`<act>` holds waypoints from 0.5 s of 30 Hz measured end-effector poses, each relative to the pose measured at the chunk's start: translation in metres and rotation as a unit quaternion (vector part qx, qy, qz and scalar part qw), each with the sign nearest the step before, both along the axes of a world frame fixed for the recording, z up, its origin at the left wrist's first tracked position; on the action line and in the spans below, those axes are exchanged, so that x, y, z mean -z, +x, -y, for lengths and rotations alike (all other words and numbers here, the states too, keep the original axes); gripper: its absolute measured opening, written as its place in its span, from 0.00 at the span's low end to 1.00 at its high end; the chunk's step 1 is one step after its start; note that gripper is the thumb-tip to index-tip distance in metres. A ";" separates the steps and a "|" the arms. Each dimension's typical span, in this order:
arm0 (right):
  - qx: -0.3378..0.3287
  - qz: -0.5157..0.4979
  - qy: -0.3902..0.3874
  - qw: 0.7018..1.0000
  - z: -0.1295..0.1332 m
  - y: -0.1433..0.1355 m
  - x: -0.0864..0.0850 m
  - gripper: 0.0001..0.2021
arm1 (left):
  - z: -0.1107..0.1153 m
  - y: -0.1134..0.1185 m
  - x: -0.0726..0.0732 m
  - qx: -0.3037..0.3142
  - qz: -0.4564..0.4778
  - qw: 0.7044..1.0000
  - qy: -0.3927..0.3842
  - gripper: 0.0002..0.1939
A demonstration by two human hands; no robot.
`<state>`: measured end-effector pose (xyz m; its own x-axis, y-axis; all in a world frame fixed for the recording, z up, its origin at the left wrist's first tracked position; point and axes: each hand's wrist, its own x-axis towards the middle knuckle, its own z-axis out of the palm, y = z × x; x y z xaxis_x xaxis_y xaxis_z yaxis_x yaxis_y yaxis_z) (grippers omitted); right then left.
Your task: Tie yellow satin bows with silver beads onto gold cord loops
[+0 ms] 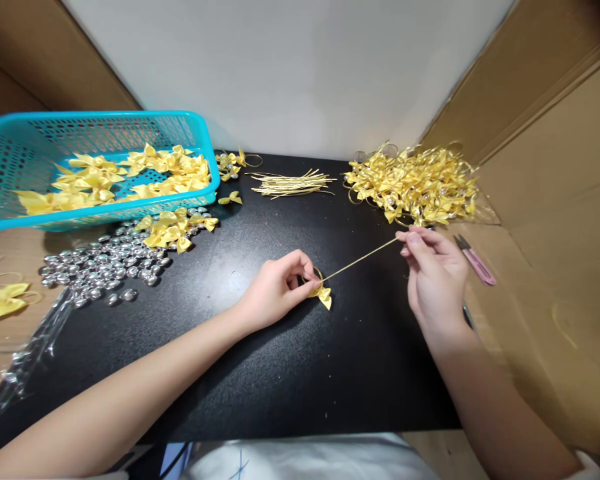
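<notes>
Over the middle of the black table, my left hand (285, 287) pinches a small yellow ribbon bow (325, 297) with a gold loop at its top. Part of the bow is hidden by my fingers. A thin gold cord (363, 259) runs straight and taut from the bow up to the right. My right hand (435, 273) pinches the cord's far end between thumb and fingers. Behind my hands lies a bundle of cut gold cords (293, 183). To the right of it is a heap of yellow bows with gold loops (415, 183).
A turquoise basket (95, 217) of yellow bows stands back left. Silver beads (115, 257) and loose bows (173, 230) lie before it. Pink-handled snips (475, 260) lie right of the table (280, 373). Cardboard walls (555, 167) flank the sides; a pale wall (290, 80) rises behind.
</notes>
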<state>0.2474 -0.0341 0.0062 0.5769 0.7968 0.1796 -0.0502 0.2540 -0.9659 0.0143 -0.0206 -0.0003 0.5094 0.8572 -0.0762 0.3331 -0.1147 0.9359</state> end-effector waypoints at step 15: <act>0.003 0.195 -0.153 0.969 -0.008 0.018 0.015 0.22 | 0.000 0.000 0.009 0.011 0.013 1.000 0.015 0.09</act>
<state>0.2650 -0.0265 -0.0088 0.5169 0.8444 0.1407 0.3343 -0.0477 -0.9413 0.0139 -0.0202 -0.0091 0.5296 0.8474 -0.0375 0.3056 -0.1494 0.9404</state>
